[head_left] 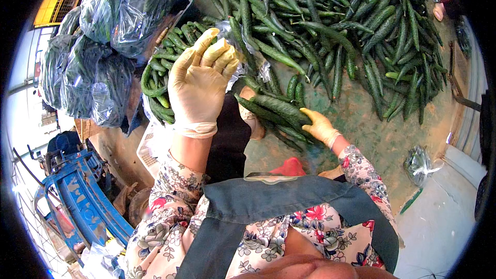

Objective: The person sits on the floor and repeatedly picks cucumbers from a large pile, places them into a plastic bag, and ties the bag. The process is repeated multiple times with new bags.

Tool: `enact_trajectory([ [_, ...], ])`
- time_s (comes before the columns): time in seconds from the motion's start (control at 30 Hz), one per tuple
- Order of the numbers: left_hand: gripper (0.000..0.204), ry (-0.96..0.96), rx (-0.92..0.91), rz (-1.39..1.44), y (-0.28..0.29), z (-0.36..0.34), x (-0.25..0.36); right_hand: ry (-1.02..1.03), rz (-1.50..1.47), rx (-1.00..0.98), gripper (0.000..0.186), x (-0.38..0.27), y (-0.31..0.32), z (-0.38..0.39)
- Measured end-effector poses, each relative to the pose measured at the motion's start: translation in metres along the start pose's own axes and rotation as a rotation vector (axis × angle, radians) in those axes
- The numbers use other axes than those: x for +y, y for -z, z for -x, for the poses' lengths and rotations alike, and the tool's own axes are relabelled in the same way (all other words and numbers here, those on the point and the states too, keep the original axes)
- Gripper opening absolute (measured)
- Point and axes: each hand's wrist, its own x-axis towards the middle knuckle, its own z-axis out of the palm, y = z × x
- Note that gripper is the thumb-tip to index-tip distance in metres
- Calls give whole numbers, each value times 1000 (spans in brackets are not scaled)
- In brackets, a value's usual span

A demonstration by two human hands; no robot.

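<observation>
My left hand (194,85), in a pale yellow glove, is raised in front of a crate of curved cucumbers (156,80). Its fingers are apart and partly bent, and I see nothing in it. Lower and to the right, my gloved right hand (321,127) grips a dark green cucumber (281,109), its thumb on top; the other fingers are hidden beneath. More cucumbers lie under and beside that one, and I cannot tell whether the hand holds any of them. A clear plastic bag (262,72) lies crumpled among the cucumbers between my hands.
A large cucumber heap (356,31) covers the floor ahead and right. Filled plastic bags (95,67) are stacked at left, near a yellow crate (57,8). A blue metal machine (85,196) stands at lower left. One tied bag (421,165) sits at right.
</observation>
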Motion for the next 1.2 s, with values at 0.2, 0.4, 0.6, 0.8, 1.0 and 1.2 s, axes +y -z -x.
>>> enact_trajectory([
  [0.2,57,-171,-46,-125,18,-2,32,116,63,34,61,-35,-4,-42],
  [0.4,51,-170,248,-678,59,-54,44,280,-9,389,41,-86,48,-66],
  [0.6,91,-185,110,-2026,206,-112,-12,6,365,581,72,-76,67,-113],
  [0.8,57,287,-234,-2721,257,-73,-42,-105,84,317,68,-59,39,-140],
  [1.0,14,330,19,-2707,296,-66,-15,-312,-984,39,32,-54,60,-84],
  [1.2,27,666,-224,-2862,248,-53,-17,-223,-1522,-379,47,-24,51,16],
])
